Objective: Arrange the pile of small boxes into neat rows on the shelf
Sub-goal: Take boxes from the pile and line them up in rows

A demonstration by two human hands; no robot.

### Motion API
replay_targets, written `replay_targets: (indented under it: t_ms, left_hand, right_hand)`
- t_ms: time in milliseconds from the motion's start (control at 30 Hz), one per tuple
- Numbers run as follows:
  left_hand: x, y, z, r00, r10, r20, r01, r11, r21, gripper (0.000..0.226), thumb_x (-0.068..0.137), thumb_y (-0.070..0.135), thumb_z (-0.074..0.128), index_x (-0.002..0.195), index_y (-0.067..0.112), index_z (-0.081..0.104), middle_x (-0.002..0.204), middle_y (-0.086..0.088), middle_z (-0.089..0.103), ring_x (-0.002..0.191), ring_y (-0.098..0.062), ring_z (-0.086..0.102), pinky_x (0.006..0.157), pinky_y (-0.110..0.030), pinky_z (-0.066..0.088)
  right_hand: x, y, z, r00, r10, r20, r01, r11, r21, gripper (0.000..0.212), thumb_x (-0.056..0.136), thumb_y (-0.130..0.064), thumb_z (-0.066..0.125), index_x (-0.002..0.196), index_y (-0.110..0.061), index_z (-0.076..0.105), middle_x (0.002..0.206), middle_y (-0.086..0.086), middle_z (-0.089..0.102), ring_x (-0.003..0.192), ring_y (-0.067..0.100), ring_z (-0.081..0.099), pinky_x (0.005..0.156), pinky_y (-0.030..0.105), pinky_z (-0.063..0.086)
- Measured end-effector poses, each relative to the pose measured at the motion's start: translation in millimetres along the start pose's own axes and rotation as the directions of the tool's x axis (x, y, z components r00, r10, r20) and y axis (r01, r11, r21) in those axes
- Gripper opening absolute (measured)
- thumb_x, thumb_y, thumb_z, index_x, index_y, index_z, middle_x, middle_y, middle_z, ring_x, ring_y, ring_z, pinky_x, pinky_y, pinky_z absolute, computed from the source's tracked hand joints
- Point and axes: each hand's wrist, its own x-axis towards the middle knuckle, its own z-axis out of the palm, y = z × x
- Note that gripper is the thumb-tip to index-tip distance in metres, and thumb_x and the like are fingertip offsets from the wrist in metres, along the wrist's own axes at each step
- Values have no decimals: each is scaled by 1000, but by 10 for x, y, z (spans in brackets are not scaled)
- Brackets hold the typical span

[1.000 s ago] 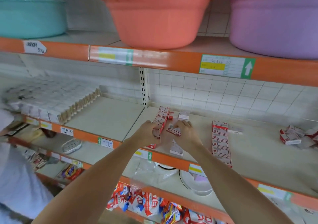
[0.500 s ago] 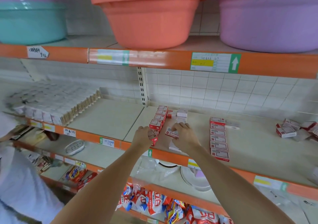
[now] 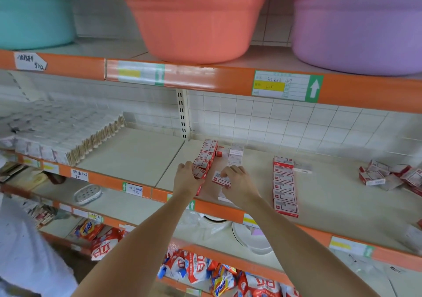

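Left hand (image 3: 186, 178) grips the front box of the left row (image 3: 205, 157) on the shelf (image 3: 331, 196); right hand (image 3: 237, 182) pinches a loose small box (image 3: 220, 179). Unsorted pile (image 3: 392, 176) sits far right.

Bare forearms (image 3: 141, 239) (no sleeves, no jewellery)

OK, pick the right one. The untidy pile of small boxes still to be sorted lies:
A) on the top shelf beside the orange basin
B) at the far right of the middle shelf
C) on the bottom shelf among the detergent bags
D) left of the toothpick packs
B: the loose pile of small boxes sits jumbled at the far right of the middle shelf, beyond the neat row of boxes.
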Motion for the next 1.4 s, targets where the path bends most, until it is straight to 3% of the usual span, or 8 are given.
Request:
replay_targets:
  t_ms: [300, 567, 733, 867, 967, 1067, 1267, 1400]
  left_hand:
    - [28, -12, 87, 997, -39, -60, 41, 999, 33, 48, 81, 29, 78, 114, 9, 49, 111, -11, 50, 107, -27, 50, 90, -40, 52]
    - [37, -32, -4, 1000, 11, 23, -14, 990, 142, 56, 82, 35, 76, 123, 11, 45, 117, -10, 47, 112, -28, 46, 94, -41, 49]
    - [0, 17, -127, 966, 257, 35, -249, 882, 401, 37, 94, 29, 57, 127, 14, 47, 120, -7, 50, 113, -25, 46, 95, -35, 43]
    - [-18, 165, -134, 906, 403, 129, -423, 862, 281, 26, 93, 24, 57, 116, 13, 54, 113, -5, 58, 106, -24, 50, 87, -35, 46]
    - [-21, 278, -100, 855, 464, 230, -513, 823, 245, 33, 91, 28, 61, 119, 14, 53, 117, -4, 58, 113, -27, 51, 91, -40, 49]
    - [-29, 401, -55, 827, 456, 328, -548, 783, 295, 50, 90, 29, 64, 133, 14, 46, 132, -4, 53, 123, -26, 45, 98, -43, 46]
    - [28, 560, 121, 773, 558, 300, -633, 702, 326, 29, 94, 27, 61, 118, 13, 55, 123, -3, 57, 116, -23, 47, 99, -38, 42]
    - [41, 706, 286, 737, 606, 298, -675, 648, 352, 30, 95, 22, 60, 123, 12, 52, 129, -5, 51, 123, -24, 44, 105, -38, 38]
  right_hand:
    - [24, 25, 32, 999, -7, 42, 7, 1000, 16, 37, 75, -9, 66, 111, -17, 60, 114, -3, 60, 110, 20, 48, 93, 30, 43]
    - [5, 81, 85, 1000, -8, 20, 6, 998, 63, 34, 77, -7, 67, 110, -12, 61, 114, 0, 61, 109, 22, 49, 91, 30, 44]
    - [34, 151, 65, 1000, 12, 16, -13, 998, 65, 35, 84, -8, 66, 117, -13, 60, 120, 1, 60, 115, 21, 46, 98, 28, 40]
    - [50, 196, 31, 999, 35, 21, -37, 997, 66, 41, 85, -5, 62, 125, -11, 59, 125, 3, 59, 119, 24, 45, 104, 31, 38]
    - [46, 213, 11, 1000, 13, 9, -14, 997, 72, 43, 82, -1, 62, 124, -9, 60, 123, 7, 59, 116, 27, 47, 102, 37, 42]
    - [32, 228, -24, 1000, -1, -9, 2, 996, 85, 44, 80, -1, 63, 124, -10, 60, 121, 7, 59, 112, 27, 49, 99, 37, 44]
    - [-68, 344, -149, 999, 27, -37, -23, 994, 106, 38, 83, -3, 62, 119, -12, 61, 118, 5, 58, 112, 25, 48, 96, 30, 41]
    - [-161, 493, -303, 991, 108, -80, -99, 989, 107, 34, 82, -8, 65, 115, -14, 59, 117, 2, 56, 110, 21, 54, 88, 30, 47]
